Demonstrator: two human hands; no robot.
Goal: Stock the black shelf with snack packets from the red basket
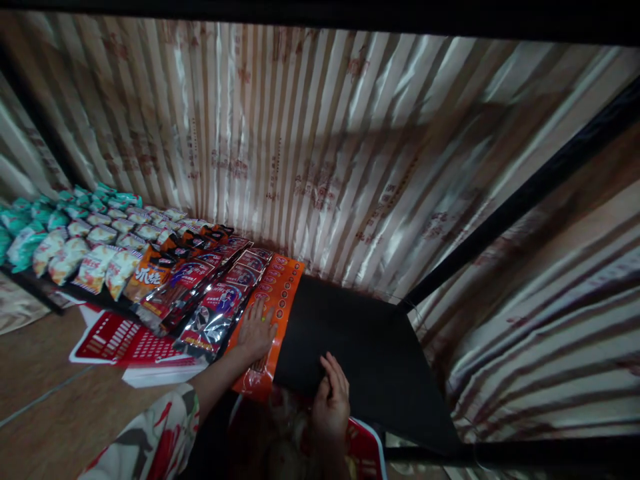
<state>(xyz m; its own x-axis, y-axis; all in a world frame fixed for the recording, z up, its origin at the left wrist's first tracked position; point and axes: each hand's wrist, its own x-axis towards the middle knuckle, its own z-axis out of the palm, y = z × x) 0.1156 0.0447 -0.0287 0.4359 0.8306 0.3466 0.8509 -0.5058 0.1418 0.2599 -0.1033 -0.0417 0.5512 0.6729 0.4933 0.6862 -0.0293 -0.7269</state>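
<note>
My left hand (257, 331) lies flat with spread fingers on a long orange snack packet (284, 283), which rests on the black shelf (355, 333). Over the shelf's front edge, my right hand (332, 399) is loosely curved, with nothing visible in it. Just left of the orange packet are shiny dark packets (220, 303) with red and purple print, laid in overlapping rows. Part of the orange packet is hidden under my left hand and forearm.
Rows of orange-brown bags (149, 272), white bags (95, 267) and green bags (27, 245) fill the shelf's left side. A red basket (367, 437) stands below my hands, another red basket (107, 337) on the floor. A striped curtain (300, 147) hangs behind; a black post (500, 220) slants at right.
</note>
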